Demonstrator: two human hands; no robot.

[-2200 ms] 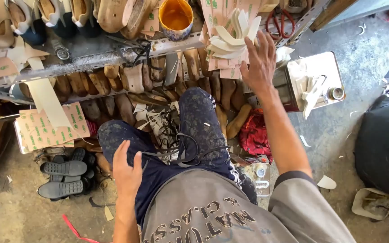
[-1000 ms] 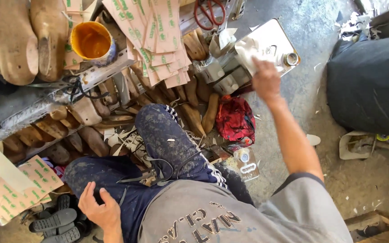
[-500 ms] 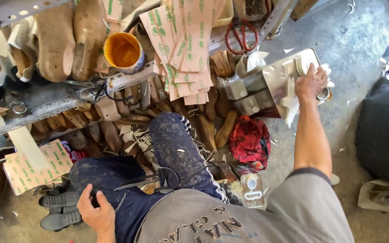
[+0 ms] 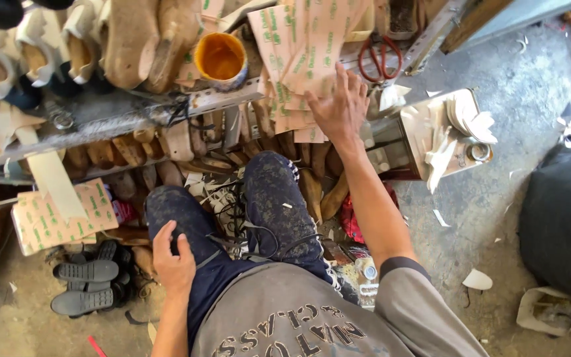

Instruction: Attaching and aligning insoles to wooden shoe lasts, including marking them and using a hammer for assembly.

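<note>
A seated person's right hand [image 4: 342, 106] lies spread, fingers splayed and gripping nothing, flat against a hanging sheaf of tan card patterns with green markings [image 4: 305, 59] at the front edge of a cluttered work surface [image 4: 100, 119]. The sheaf drapes over that edge, above the person's right knee. Just beside the fingertips, a pair of red-handled scissors [image 4: 379, 61] rests on the surface. To the left of the patterns stands an orange-stained glue pot [image 4: 219, 59], and farther left stand pale wooden shoe lasts [image 4: 143, 39] and several unfinished shoes [image 4: 34, 53].

The left hand [image 4: 173, 261] rests open on the left thigh, fingers loosely curled over dark, paint-flecked trousers [image 4: 275, 205], holding nothing.

Beneath the surface, a row of brown lasts and soles [image 4: 120, 152] crowds a lower shelf. A second sheet of tan, green-marked card [image 4: 61, 215] leans near the left knee, above a pair of black-soled shoes [image 4: 87, 284] lying on the concrete floor [image 4: 510, 218]. To the right, a small stand [image 4: 431, 142] carries white cut pieces and a roll of tape. A red cloth bundle [image 4: 351, 218] sits under the right forearm, and a black bag [image 4: 563, 225] fills the far right.
</note>
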